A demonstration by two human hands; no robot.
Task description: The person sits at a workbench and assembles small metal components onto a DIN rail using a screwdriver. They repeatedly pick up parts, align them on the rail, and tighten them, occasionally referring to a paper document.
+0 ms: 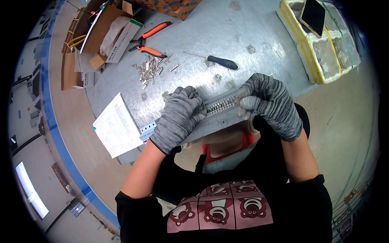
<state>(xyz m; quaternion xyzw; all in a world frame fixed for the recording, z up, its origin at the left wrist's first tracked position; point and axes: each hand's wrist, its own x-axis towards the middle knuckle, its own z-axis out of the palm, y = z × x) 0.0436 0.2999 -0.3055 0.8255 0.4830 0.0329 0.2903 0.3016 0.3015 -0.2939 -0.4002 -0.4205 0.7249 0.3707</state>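
Observation:
Along the near edge of the table lies a long grey metal strip (221,106) with a row of small shiny metal parts set in it. My left hand (178,115), in a grey knitted glove, is closed over the strip's middle-left part. A perforated end (149,128) sticks out on the left, beyond that hand. My right hand (273,103), gloved the same way, has thumb and fingers pinched together at the right end of the shiny row; what sits between the fingertips is too small to make out. Beyond my left hand is a loose heap of small silvery metal pieces (149,72).
A dark-handled screwdriver (223,62) and orange-handled pliers (152,52) lie on the metal table (259,28). Printed paper (117,127) is at left. Open cardboard boxes (123,38) stand far left. A white foam box (302,40) at far right carries a phone (313,17).

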